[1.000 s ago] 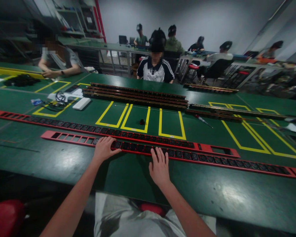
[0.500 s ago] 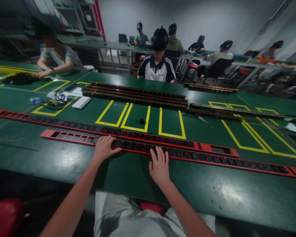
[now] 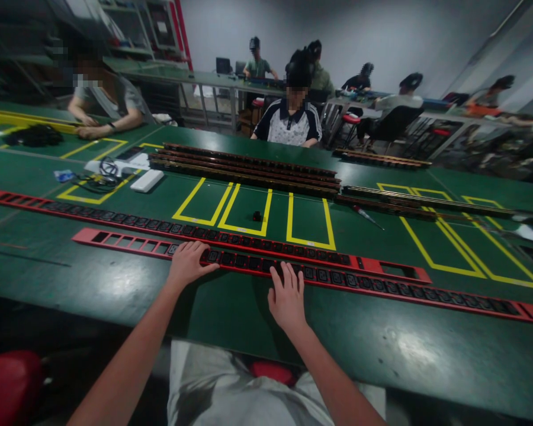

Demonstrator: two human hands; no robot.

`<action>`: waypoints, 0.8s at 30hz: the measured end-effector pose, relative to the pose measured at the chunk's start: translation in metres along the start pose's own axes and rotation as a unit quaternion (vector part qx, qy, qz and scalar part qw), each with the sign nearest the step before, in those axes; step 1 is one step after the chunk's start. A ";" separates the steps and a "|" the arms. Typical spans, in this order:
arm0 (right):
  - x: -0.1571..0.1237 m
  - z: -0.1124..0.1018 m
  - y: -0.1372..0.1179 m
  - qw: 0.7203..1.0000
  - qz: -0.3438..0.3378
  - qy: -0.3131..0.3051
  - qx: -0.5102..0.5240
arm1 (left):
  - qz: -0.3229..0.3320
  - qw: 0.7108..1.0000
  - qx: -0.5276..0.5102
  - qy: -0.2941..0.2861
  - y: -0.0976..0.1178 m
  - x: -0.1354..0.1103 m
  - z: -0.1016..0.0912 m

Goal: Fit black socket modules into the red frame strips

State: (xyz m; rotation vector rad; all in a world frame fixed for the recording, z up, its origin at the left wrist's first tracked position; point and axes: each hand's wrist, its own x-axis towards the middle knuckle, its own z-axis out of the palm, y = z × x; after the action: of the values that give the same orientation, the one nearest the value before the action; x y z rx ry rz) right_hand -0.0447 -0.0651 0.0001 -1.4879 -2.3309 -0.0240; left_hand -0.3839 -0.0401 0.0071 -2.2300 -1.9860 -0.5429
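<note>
Straddling left hand (image 3: 187, 265): thumb and fingers apart, across the nearer long, narrow red strip with black sockets (image 3: 322, 276); whether they clamp cannot be told.
Right hand (image 3: 288, 299): fingers slightly apart, tips on that strip, at the left hand's three o'clock.
Strip axis: just past nine o'clock to just past three, under both hands.
Open rectangular windows (image 3: 131, 243): nine o'clock; left hand nearer.
Small black block (image 3: 257, 216): on the green tabletop (image 3: 421, 349), eleven o'clock from the right fingertips.
</note>
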 end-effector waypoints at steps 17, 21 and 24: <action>0.001 -0.002 -0.004 1.000 0.017 -0.024 -0.005 | 0.004 1.000 0.000 0.003 -0.002 -0.002 0.001; -0.001 -0.004 -0.006 0.999 0.020 -0.034 -0.010 | 0.012 1.000 0.002 0.006 -0.004 -0.003 0.001; -0.001 -0.006 -0.007 0.999 0.025 -0.038 -0.014 | 0.018 1.000 0.004 0.006 -0.005 -0.003 0.002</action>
State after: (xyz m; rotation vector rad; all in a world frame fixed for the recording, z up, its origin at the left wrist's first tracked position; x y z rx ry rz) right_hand -0.0487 -0.0705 0.0065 -1.5866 -2.3617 0.0134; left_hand -0.3882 -0.0417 0.0036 -2.2480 -1.9355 -0.5407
